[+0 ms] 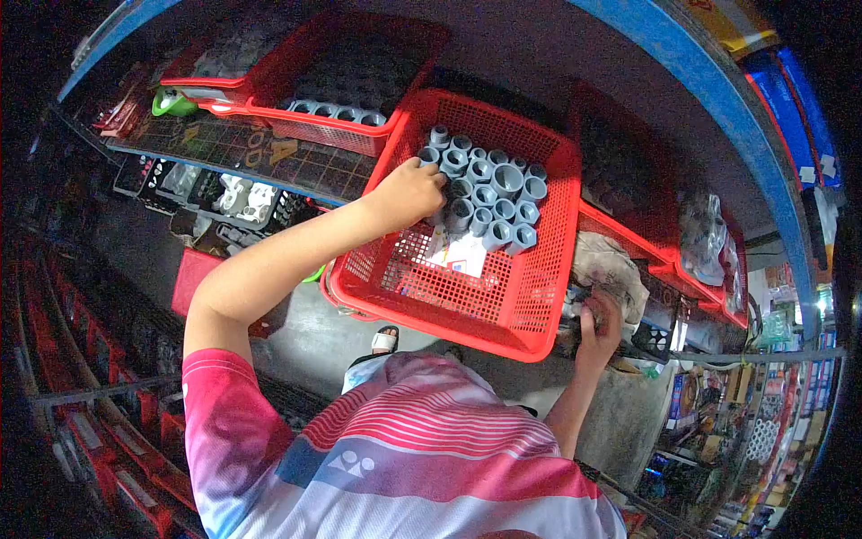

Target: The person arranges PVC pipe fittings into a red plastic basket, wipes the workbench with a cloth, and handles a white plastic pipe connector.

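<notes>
A red perforated basket [539, 296] is tilted at the shelf edge in front of me. Several grey pipe fittings [507, 181] stand in rows in its upper part, open ends up, beside a white paper label [465, 254]. My left hand [409, 190] reaches in over the left side of the rows, fingers curled down at a fitting; the fingertips are partly hidden. Outside the basket's right side, my right hand [600, 325] has its fingers bent around small grey pieces, hard to make out, next to a crumpled beige sack [611, 269].
Another red basket [359, 139] with grey fittings sits on the shelf to the left, near a green scoop [173, 102]. At the right is a red basket [732, 305] with bagged parts. Black crates [211, 193] hold white fittings below. A blue shelf beam [691, 72] arches overhead.
</notes>
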Action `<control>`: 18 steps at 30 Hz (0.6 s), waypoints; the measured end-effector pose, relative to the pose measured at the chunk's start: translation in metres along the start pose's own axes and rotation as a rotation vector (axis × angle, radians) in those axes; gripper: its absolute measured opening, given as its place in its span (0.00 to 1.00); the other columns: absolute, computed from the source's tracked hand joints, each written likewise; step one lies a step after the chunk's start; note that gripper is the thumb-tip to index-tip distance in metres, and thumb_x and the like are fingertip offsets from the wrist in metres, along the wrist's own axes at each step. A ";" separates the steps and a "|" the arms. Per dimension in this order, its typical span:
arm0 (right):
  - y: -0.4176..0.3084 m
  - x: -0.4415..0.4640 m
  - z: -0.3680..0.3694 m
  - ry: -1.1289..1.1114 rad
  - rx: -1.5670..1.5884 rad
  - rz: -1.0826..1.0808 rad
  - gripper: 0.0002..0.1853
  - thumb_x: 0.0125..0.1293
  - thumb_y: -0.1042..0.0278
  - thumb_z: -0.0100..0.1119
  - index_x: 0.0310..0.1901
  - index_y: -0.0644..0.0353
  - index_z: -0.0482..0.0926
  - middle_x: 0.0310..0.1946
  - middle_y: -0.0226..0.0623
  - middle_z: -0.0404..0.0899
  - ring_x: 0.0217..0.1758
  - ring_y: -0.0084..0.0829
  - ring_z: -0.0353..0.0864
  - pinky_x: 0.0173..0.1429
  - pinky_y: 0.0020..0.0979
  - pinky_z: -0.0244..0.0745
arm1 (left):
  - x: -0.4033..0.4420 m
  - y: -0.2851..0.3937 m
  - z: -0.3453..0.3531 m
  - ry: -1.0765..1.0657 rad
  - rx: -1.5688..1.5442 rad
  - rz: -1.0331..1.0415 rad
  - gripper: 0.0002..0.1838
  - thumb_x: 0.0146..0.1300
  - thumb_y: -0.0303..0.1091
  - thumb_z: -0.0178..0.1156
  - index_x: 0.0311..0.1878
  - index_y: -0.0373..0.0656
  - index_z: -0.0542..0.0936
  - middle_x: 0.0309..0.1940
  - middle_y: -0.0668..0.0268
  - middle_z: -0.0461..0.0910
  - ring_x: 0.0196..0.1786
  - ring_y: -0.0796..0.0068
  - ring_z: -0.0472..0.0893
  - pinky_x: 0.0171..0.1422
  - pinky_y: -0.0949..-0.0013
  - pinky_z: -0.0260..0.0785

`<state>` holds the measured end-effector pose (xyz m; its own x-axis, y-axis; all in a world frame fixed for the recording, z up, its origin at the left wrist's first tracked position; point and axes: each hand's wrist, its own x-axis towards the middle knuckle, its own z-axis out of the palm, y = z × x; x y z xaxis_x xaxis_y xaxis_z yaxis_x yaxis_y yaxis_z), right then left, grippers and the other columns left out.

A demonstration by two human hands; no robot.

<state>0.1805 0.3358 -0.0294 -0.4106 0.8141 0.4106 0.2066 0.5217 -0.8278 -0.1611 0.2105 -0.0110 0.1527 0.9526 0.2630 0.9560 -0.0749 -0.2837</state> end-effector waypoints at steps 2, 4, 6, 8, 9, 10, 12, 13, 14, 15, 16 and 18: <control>-0.001 0.001 0.002 -0.006 -0.002 0.003 0.12 0.54 0.75 0.57 0.42 0.64 0.74 0.44 0.38 0.74 0.43 0.31 0.75 0.51 0.31 0.69 | 0.002 -0.003 -0.003 -0.030 0.030 0.082 0.05 0.45 0.33 0.56 0.20 0.48 0.80 0.26 0.71 0.78 0.38 0.72 0.76 0.38 0.67 0.66; -0.001 0.001 0.002 -0.010 0.065 0.007 0.13 0.54 0.75 0.57 0.43 0.64 0.74 0.44 0.38 0.74 0.42 0.31 0.76 0.51 0.30 0.69 | 0.003 -0.004 0.004 -0.039 0.035 0.113 0.05 0.45 0.34 0.56 0.20 0.48 0.80 0.25 0.71 0.78 0.38 0.72 0.76 0.38 0.67 0.66; -0.003 0.001 0.001 -0.008 0.044 0.016 0.13 0.54 0.76 0.57 0.43 0.64 0.74 0.45 0.38 0.73 0.42 0.30 0.76 0.51 0.30 0.69 | 0.005 -0.003 0.006 -0.048 0.038 0.150 0.05 0.44 0.34 0.56 0.19 0.49 0.80 0.24 0.71 0.78 0.37 0.72 0.77 0.38 0.66 0.67; -0.002 0.000 -0.001 -0.005 0.021 0.028 0.13 0.54 0.76 0.57 0.43 0.64 0.73 0.45 0.38 0.73 0.42 0.30 0.76 0.51 0.30 0.69 | 0.006 0.000 0.004 -0.039 0.064 0.178 0.05 0.44 0.34 0.56 0.19 0.49 0.79 0.23 0.71 0.78 0.37 0.71 0.77 0.38 0.66 0.68; 0.001 0.000 -0.001 0.000 0.039 0.021 0.13 0.54 0.76 0.57 0.43 0.64 0.74 0.45 0.38 0.73 0.43 0.30 0.76 0.51 0.30 0.69 | 0.007 0.000 0.005 -0.037 0.064 0.180 0.05 0.44 0.34 0.56 0.19 0.49 0.79 0.23 0.71 0.78 0.37 0.71 0.77 0.38 0.66 0.68; 0.002 0.000 -0.001 0.004 0.057 0.014 0.13 0.54 0.77 0.57 0.43 0.63 0.74 0.45 0.37 0.73 0.43 0.30 0.76 0.51 0.30 0.69 | 0.008 -0.001 0.006 -0.063 0.042 0.163 0.05 0.45 0.35 0.56 0.20 0.50 0.79 0.24 0.71 0.78 0.38 0.71 0.77 0.39 0.66 0.68; 0.000 0.000 -0.001 0.000 0.052 0.014 0.14 0.53 0.77 0.57 0.43 0.63 0.74 0.45 0.37 0.73 0.43 0.30 0.76 0.50 0.30 0.69 | 0.007 -0.002 0.005 -0.090 0.022 0.147 0.05 0.45 0.35 0.56 0.21 0.50 0.80 0.25 0.71 0.78 0.38 0.71 0.77 0.39 0.66 0.68; 0.000 0.000 0.000 -0.004 0.046 0.014 0.14 0.53 0.78 0.57 0.43 0.63 0.74 0.45 0.37 0.73 0.43 0.30 0.76 0.50 0.30 0.69 | 0.006 -0.002 0.003 -0.097 0.028 0.136 0.05 0.46 0.36 0.56 0.22 0.50 0.80 0.26 0.71 0.78 0.39 0.71 0.77 0.39 0.66 0.68; 0.002 -0.001 0.000 -0.004 0.047 0.014 0.14 0.53 0.78 0.57 0.43 0.63 0.74 0.45 0.37 0.73 0.43 0.30 0.76 0.50 0.30 0.69 | 0.006 -0.001 0.002 -0.103 0.034 0.126 0.05 0.47 0.37 0.57 0.23 0.50 0.80 0.27 0.70 0.79 0.39 0.72 0.77 0.39 0.66 0.68; 0.006 -0.001 0.000 -0.008 0.020 -0.003 0.14 0.52 0.78 0.57 0.43 0.63 0.74 0.45 0.37 0.73 0.42 0.30 0.76 0.50 0.30 0.69 | 0.004 -0.001 -0.003 -0.103 0.035 0.126 0.05 0.47 0.37 0.57 0.23 0.50 0.80 0.27 0.70 0.79 0.39 0.72 0.77 0.39 0.66 0.68; 0.007 -0.001 0.000 -0.012 -0.007 -0.020 0.14 0.52 0.79 0.57 0.43 0.62 0.74 0.45 0.37 0.74 0.42 0.29 0.76 0.50 0.30 0.69 | 0.001 -0.001 -0.007 -0.059 -0.013 0.067 0.06 0.47 0.39 0.58 0.24 0.49 0.79 0.28 0.70 0.78 0.39 0.71 0.77 0.40 0.65 0.67; 0.002 -0.001 0.001 -0.003 0.022 0.001 0.14 0.52 0.79 0.57 0.43 0.63 0.74 0.44 0.37 0.74 0.42 0.30 0.76 0.50 0.30 0.69 | -0.004 -0.002 -0.018 -0.014 -0.057 0.011 0.08 0.47 0.41 0.59 0.25 0.48 0.79 0.29 0.69 0.78 0.39 0.71 0.77 0.41 0.64 0.66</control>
<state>0.1806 0.3361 -0.0314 -0.4132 0.8138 0.4087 0.1870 0.5150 -0.8365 -0.1595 0.2012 0.0050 0.1603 0.9556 0.2473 0.9670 -0.1018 -0.2335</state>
